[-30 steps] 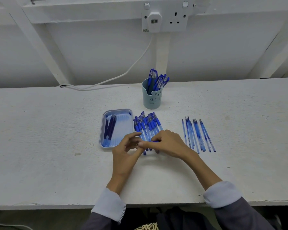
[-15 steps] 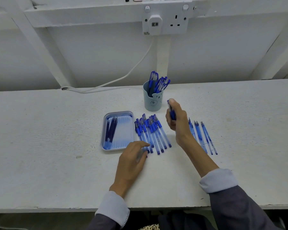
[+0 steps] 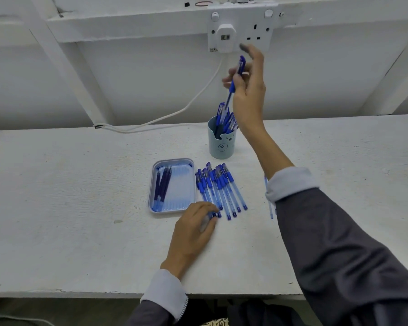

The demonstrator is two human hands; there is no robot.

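My right hand [image 3: 247, 90] is raised above a pale blue cup [image 3: 221, 143] that stands full of blue pens. It pinches one blue capped pen [image 3: 235, 80] upright, tip pointing down toward the cup. A row of several blue pens [image 3: 222, 190] lies on the white table in front of the cup. My left hand [image 3: 193, 234] rests on the table at the near end of that row, fingers curled over the end of a clear pen part. A light blue tray [image 3: 174, 208] to the left of the row holds a few dark blue refills [image 3: 162, 184].
More pen parts [image 3: 270, 205] lie to the right, mostly hidden behind my right sleeve. A white wall socket with a plug [image 3: 226, 37] and a white cable [image 3: 174, 114] sit at the back. The table's front edge [image 3: 80, 294] is near me.
My right hand has lifted a pen from the table and carried it up and back, above the cup. My left hand has stayed at the near end of the pen row.
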